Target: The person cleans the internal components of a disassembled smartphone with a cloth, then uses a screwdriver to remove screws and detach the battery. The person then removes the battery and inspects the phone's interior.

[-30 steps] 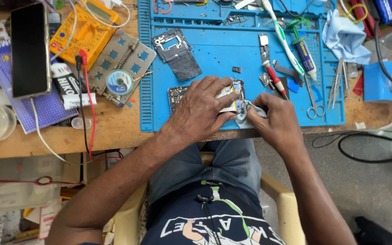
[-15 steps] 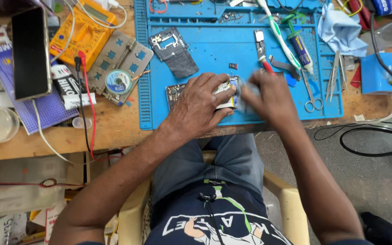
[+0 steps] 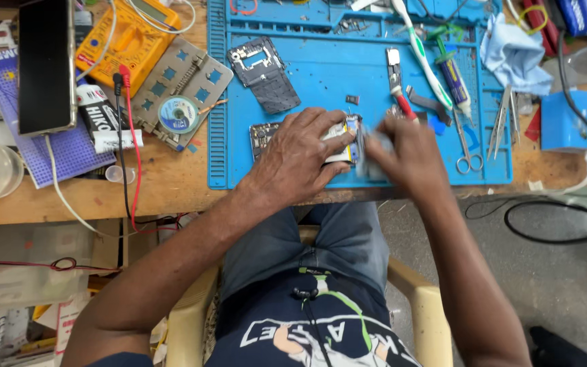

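My left hand [image 3: 300,155] lies flat on an opened phone body [image 3: 345,140] on the blue work mat [image 3: 307,75], pressing it down. Its circuit board end [image 3: 261,136] shows to the left of my wrist. My right hand [image 3: 402,151] is blurred at the phone's right edge, closed around a small pale thing, perhaps a cloth or wipe; I cannot tell exactly what it is. A dark phone back cover [image 3: 265,73] lies further up the mat.
A red-handled screwdriver [image 3: 398,87], a toothbrush [image 3: 421,53], a tube [image 3: 454,81], scissors [image 3: 467,148] and tweezers [image 3: 503,119] lie on the mat's right. A yellow multimeter [image 3: 130,39], solder reel [image 3: 178,114], phone [image 3: 46,65] and blue box [image 3: 569,121] sit on the wooden bench.
My right hand has shifted up and right along the phone's edge with a quick, blurred motion. My left hand has stayed pressed on the phone.
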`<state>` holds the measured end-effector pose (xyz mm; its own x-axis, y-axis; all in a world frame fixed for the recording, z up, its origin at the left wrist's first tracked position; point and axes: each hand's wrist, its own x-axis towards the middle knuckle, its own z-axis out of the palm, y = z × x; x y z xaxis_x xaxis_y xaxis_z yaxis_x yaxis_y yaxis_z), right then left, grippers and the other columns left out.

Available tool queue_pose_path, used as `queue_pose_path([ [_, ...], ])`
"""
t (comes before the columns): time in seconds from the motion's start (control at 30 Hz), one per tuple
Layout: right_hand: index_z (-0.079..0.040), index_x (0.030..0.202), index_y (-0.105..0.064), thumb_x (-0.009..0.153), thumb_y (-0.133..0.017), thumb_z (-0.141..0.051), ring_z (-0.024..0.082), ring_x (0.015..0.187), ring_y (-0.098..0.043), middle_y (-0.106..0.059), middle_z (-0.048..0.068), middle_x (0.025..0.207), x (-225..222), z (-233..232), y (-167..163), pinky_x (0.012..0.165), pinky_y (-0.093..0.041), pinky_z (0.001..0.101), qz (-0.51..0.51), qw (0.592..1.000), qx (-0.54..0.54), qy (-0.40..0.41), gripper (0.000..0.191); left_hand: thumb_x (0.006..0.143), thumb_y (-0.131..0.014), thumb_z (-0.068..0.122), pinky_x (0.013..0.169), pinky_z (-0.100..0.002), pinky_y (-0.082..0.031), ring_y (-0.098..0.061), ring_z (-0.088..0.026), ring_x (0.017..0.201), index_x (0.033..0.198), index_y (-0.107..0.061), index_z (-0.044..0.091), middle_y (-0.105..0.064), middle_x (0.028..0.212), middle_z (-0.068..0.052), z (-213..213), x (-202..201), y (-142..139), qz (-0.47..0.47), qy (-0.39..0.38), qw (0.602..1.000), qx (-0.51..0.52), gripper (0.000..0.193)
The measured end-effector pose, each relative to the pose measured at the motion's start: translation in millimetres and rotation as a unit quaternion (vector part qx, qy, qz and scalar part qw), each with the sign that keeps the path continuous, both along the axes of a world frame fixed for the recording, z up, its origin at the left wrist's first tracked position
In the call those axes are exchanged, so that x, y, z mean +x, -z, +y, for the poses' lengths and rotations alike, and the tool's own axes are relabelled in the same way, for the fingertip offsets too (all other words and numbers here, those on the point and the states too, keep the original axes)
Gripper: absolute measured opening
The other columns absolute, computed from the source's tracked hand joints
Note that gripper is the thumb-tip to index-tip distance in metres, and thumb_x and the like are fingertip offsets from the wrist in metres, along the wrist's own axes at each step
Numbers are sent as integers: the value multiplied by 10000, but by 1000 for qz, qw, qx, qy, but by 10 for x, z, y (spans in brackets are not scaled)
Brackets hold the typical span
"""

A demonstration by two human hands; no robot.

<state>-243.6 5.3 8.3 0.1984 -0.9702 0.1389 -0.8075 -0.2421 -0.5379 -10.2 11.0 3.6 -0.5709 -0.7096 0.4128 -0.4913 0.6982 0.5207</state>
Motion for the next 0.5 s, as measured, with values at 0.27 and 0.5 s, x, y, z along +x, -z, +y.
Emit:
queue_pose_path([
  [0.27, 4, 863, -701, 856, -734, -246, 287, 662, -681, -685, 182, 715, -33, -14, 50, 656, -521, 390, -16, 998, 50, 20, 253, 857, -801, 311, 1054, -495, -436, -535, -321, 1252, 1267, -705, 78, -583, 1361, -139, -5, 13, 17, 5, -10, 1000, -26, 481],
  [0.5, -1, 847, -697, 874, -735, -264, 285, 730, -691, -692, 169, 741, -20, 6, -1, 666, -516, 406, -29, 999, 18, -4, 267, 846, -796, 328, 1060, -493, -431, -535, -316, 1257, 1251, -706, 88, -581, 1358, -139, 12, 1, 15, 3, -9, 1000, -17, 479],
])
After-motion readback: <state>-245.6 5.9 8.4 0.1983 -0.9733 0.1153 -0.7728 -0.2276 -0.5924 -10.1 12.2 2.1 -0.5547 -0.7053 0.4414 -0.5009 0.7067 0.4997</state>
